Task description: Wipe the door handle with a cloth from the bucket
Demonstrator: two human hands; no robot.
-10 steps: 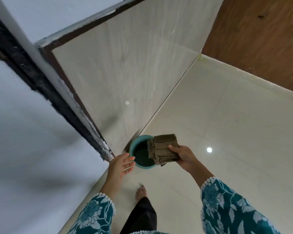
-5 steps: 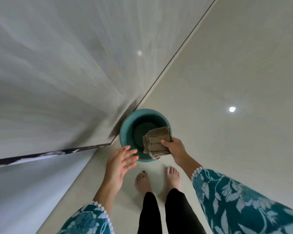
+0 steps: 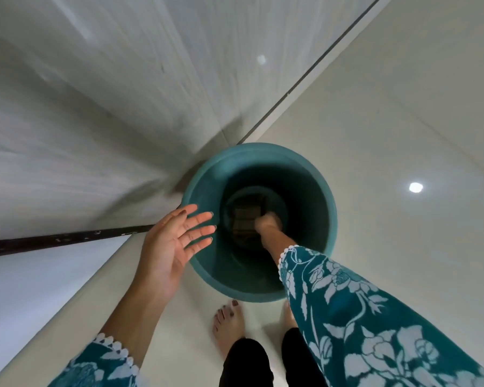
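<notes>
Standing barefoot on pale floor tiles (image 3: 403,113), a person in two teal floral sleeves (image 3: 361,317) leans over one teal bucket (image 3: 204,174) set on the floor just ahead of the two feet, close beside a grey wall (image 3: 109,93). One left hand (image 3: 173,241) hovers over the bucket's near-left rim, palm up, fingers spread and empty. One right hand (image 3: 267,223) reaches deep inside the bucket, fingers closed around one folded brown cloth (image 3: 246,216) at the bottom.

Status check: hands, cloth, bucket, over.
Right hand deep in teal bucket, gripping cloth. Left hand open, empty, over rim. Nothing in the way.
</notes>
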